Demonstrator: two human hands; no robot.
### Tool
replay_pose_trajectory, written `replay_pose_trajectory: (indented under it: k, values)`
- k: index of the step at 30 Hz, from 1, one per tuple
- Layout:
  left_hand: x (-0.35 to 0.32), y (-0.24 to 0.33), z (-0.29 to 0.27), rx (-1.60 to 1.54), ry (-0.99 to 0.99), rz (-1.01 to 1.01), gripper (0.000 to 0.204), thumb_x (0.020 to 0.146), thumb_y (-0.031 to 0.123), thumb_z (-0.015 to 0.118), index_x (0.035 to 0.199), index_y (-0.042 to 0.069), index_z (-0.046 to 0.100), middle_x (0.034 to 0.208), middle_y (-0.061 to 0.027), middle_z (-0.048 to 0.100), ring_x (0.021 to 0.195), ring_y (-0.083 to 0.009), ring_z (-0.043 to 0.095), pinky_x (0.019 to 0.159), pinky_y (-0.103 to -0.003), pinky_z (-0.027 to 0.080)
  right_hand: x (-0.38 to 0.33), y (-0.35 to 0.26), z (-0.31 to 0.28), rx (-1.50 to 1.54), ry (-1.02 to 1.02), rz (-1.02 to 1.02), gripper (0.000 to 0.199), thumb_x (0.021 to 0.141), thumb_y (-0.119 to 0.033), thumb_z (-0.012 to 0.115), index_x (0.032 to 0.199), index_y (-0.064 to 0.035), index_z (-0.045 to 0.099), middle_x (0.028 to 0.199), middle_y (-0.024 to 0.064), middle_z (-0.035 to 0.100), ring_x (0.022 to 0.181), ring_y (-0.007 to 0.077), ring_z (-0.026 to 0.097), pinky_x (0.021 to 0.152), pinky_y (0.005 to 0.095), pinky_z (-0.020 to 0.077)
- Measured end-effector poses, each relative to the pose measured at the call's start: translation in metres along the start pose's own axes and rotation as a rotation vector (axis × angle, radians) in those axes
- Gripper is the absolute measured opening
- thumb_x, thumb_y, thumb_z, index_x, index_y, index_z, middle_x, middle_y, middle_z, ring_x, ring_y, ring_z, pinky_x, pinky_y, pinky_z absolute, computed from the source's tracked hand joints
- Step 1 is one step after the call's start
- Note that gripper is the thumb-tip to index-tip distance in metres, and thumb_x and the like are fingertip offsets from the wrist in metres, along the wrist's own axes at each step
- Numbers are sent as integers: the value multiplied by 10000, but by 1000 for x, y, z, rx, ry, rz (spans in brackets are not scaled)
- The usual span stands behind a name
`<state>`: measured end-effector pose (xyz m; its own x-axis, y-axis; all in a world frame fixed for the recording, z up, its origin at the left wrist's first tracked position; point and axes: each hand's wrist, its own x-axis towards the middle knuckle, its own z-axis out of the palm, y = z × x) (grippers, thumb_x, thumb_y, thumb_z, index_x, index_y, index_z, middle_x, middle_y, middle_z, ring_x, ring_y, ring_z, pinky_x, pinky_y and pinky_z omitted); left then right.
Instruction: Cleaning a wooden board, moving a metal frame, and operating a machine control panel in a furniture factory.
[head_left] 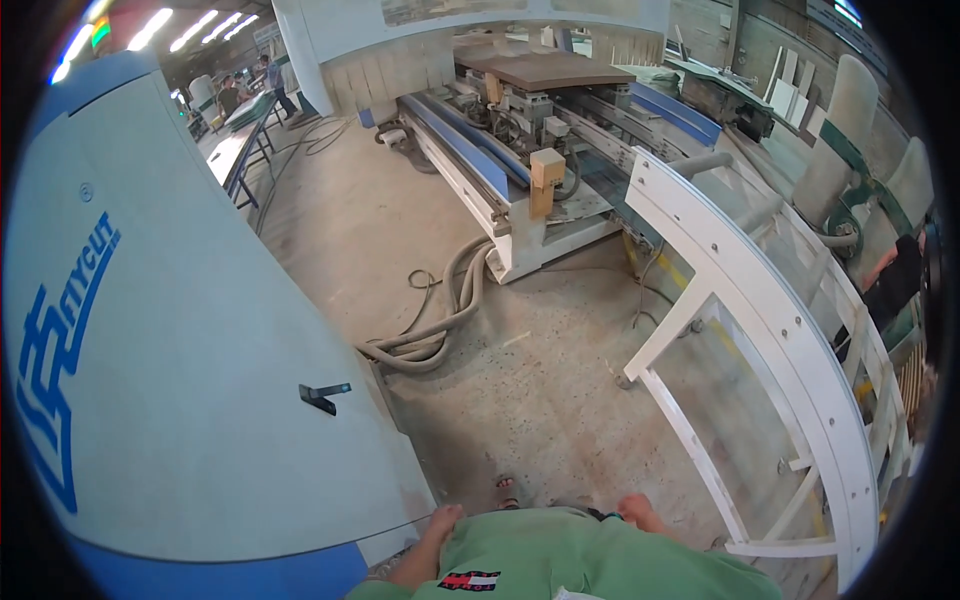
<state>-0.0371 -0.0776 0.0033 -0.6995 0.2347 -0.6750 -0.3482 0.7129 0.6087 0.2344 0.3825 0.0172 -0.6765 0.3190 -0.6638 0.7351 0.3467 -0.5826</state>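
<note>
My left hand [446, 517] hangs low beside my body, close to the lower corner of a tall pale grey-blue machine cabinet [220, 420]. On the other side, my right hand [637, 508] is held by my waist, left of a white roller conveyor frame [735, 270] and apart from it. Nothing shows in either hand, but the fingers are too small and partly hidden to read. A black latch handle [322, 398] sticks out of the cabinet panel.
Ahead stands a large woodworking machine with blue-edged rails [470, 150], a brown board [545, 68] on top. Thick grey hoses [420, 345] lie across the floor by the cabinet. Two people [270, 85] are at the far left by a long table [235, 155]; another person's dark sleeve [893, 290] is at right.
</note>
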Motion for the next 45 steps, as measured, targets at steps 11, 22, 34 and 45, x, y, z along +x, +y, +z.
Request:
replay_pose_trajectory:
  k: [11, 22, 34, 45]
  values:
    - [120, 133, -48, 112, -71, 84, 258, 817, 253, 540, 740, 39, 664, 718, -80, 642, 627, -210, 609, 578, -350, 480, 87, -117, -101, 682, 234, 250, 145, 812, -136, 578, 897, -30, 629, 732, 55, 610, 599, 123, 584, 490, 249, 458]
    - [174, 318, 28, 288, -80, 159, 303, 853, 245, 488, 788, 17, 676, 722, -112, 640, 670, -202, 619, 602, -325, 486, 186, -45, -240, 762, 308, 265, 92, 718, -78, 577, 646, -27, 604, 572, 58, 552, 495, 152, 524, 440, 288, 417]
    - [318, 491, 50, 294, -360, -117, 329, 852, 283, 522, 1008, 18, 637, 847, -82, 659, 702, -183, 631, 596, -321, 498, 180, -77, -294, 1097, 346, 341, 297, 812, -287, 632, 1024, -82, 598, 865, 32, 608, 755, 145, 585, 667, 325, 508]
    - [444, 640, 218, 925, -803, 263, 274, 826, 234, 531, 902, -7, 637, 754, -100, 644, 635, -180, 620, 542, -326, 491, 7, -152, -104, 1679, 675, 705, 550, 799, -490, 630, 1183, -105, 544, 1136, 97, 569, 975, 236, 557, 770, 415, 461]
